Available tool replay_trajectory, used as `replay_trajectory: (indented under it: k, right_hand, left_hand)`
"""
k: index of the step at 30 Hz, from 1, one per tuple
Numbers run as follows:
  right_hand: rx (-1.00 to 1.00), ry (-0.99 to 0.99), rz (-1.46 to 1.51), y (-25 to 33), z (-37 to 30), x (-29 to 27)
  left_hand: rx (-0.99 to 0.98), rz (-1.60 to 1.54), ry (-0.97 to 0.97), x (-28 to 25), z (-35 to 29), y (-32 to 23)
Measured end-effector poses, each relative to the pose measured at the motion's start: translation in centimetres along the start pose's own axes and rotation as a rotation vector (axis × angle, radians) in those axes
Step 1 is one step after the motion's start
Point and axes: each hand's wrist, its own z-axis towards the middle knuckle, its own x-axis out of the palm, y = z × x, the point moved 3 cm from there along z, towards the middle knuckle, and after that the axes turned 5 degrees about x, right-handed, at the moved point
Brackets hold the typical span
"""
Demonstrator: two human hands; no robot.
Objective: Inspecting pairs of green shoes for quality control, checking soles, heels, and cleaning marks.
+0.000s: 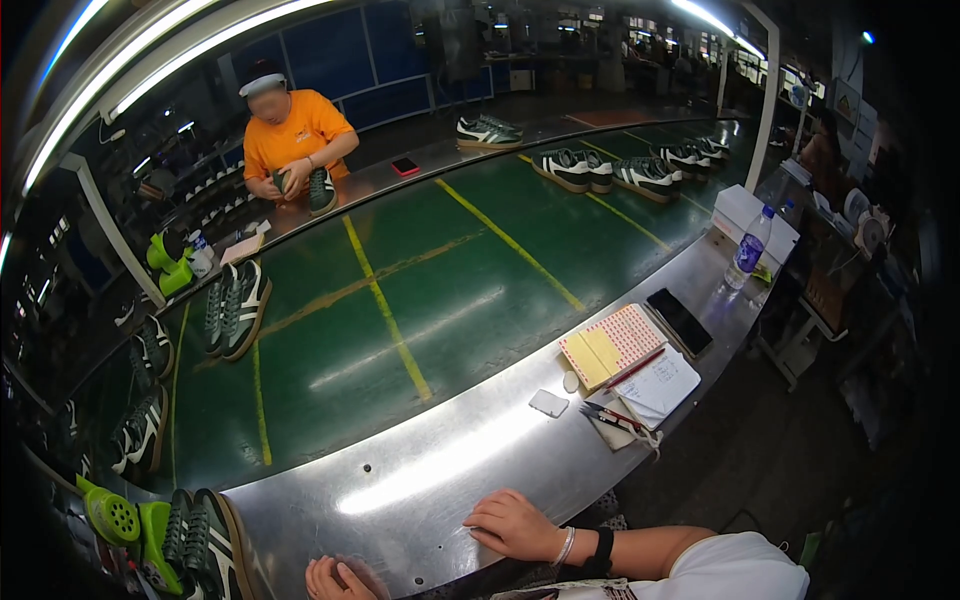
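My right hand (pixel 513 525) rests on the near edge of the metal ledge, its fingers loosely bent over the surface and holding nothing. At the lower edge of the picture my left hand (pixel 340 582) lies on the same ledge (pixel 300 500). Its thumb stands apart from the fingers and nothing shows in it; part of it is cut off. Left of that hand is a pair of dark green sneakers (pixel 212 545) with a white stripe and brown soles. A bright green device with a round perforated end (pixel 112 515) is beside the sneakers.
A green conveyor belt (pixel 460 300) with yellow lines carries several sneaker pairs (pixel 240 310). Scissors (pixel 612 416), a notebook (pixel 655 385), a label sheet (pixel 612 345), a phone (pixel 680 322) and a bottle (pixel 748 250) lie or stand rightward. Across, a co-worker in orange (pixel 297 130) handles a shoe.
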Motion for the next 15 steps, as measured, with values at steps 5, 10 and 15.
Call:
replay_trajectory:
  k: [5, 10, 15]
  right_hand:
    - [0.004, 0.005, 0.006, 0.2, 0.3, 0.0]
    - [0.006, -0.005, 0.007, 0.6, 0.9, -0.3]
    - [0.011, -0.002, 0.010, 0.9, 1.0, -0.3]
  left_hand:
    - [-0.003, -0.015, 0.004, -0.1, 0.4, 0.1]
    - [0.002, -0.016, 0.002, -0.4, 1.1, 0.2]
    - [-0.006, -0.021, 0.013, -0.7, 1.3, 0.2]
